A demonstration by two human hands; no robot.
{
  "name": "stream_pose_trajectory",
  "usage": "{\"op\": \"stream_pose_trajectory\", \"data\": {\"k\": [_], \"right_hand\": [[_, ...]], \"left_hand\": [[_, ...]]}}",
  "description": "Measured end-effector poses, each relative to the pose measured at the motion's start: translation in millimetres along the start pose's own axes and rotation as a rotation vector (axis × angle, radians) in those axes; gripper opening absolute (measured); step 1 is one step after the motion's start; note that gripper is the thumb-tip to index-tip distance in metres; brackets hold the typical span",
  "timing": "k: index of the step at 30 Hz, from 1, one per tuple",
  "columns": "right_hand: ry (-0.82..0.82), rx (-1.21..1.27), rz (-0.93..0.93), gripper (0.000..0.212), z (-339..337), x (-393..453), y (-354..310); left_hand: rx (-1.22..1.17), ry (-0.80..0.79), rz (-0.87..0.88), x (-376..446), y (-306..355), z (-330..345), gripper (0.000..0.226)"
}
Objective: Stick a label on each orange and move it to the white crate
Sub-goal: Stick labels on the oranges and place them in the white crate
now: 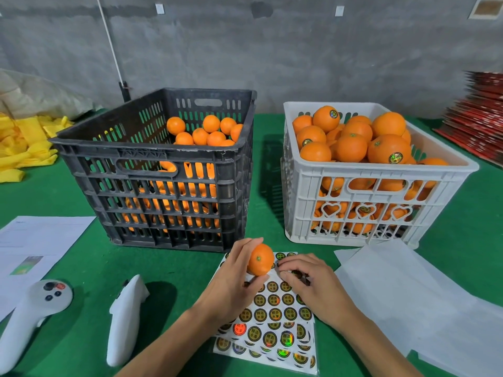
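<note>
My left hand [236, 278] grips an orange [260, 259] just above the sheets of round labels [272, 322] lying on the green table. My right hand [307, 284] rests on the top sheet, its fingertips curled and pinching at a label right beside the orange. The white crate [375, 186] stands at the back right, heaped with oranges, some showing labels. The black crate [163, 170] at the back left holds unlabelled oranges.
Two white hand controllers [35, 314] [125, 317] lie at the front left next to a printed paper [35, 246]. White backing sheets [408, 300] lie to the right. Yellow foam nets [24, 148] are piled at far left, red stacked cartons [479, 115] at far right.
</note>
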State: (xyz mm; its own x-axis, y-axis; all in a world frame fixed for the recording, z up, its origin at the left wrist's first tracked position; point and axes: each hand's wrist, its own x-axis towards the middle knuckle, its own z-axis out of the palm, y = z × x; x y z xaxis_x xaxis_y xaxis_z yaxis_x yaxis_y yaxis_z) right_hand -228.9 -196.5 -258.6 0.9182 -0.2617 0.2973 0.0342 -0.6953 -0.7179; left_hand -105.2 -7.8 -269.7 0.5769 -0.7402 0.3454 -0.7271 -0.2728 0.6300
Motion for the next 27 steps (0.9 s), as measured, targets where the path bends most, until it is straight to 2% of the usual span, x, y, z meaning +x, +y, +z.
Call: {"op": "stream_pose_trajectory", "data": {"k": [4, 7, 10, 13, 14, 16, 18, 22, 24, 27], "right_hand": [[0.114, 0.416, 0.071, 0.012, 0, 6, -27], [0.11, 0.421, 0.063, 0.015, 8, 9, -46], [0.218, 0.381, 0.058, 0.015, 8, 12, -57], [0.348, 0.333, 0.035, 0.02, 6, 13, -67], [0.366, 0.33, 0.052, 0.025, 6, 12, -70], [0.367, 0.369, 0.117, 0.051, 5, 12, -76], [0.355, 0.522, 0.188, 0.067, -1, 12, -79], [0.357, 0.68, 0.237, 0.042, -8, 19, -92], [0.416, 0.7, 0.249, 0.04, -19, 28, -98], [0.516, 0.708, 0.153, 0.036, -48, 45, -108]], "left_hand": [[-0.013, 0.016, 0.033, 2, 4, -2, 0.07], [-0.157, 0.032, 0.038, 5, 12, -2, 0.07], [-0.416, 0.066, 0.014, 7, 23, -2, 0.071], [-0.418, 0.136, 0.01, 13, 33, 1, 0.071], [-0.43, 0.162, 0.009, 14, 36, 1, 0.072], [-0.438, 0.21, 0.017, 16, 42, 0, 0.073], [-0.405, 0.245, 0.051, 18, 47, -5, 0.072], [-0.346, 0.316, 0.123, 32, 63, -11, 0.072], [-0.334, 0.355, 0.155, 45, 76, -13, 0.071], [-0.446, 0.325, 0.174, 71, 103, -23, 0.072]]}}
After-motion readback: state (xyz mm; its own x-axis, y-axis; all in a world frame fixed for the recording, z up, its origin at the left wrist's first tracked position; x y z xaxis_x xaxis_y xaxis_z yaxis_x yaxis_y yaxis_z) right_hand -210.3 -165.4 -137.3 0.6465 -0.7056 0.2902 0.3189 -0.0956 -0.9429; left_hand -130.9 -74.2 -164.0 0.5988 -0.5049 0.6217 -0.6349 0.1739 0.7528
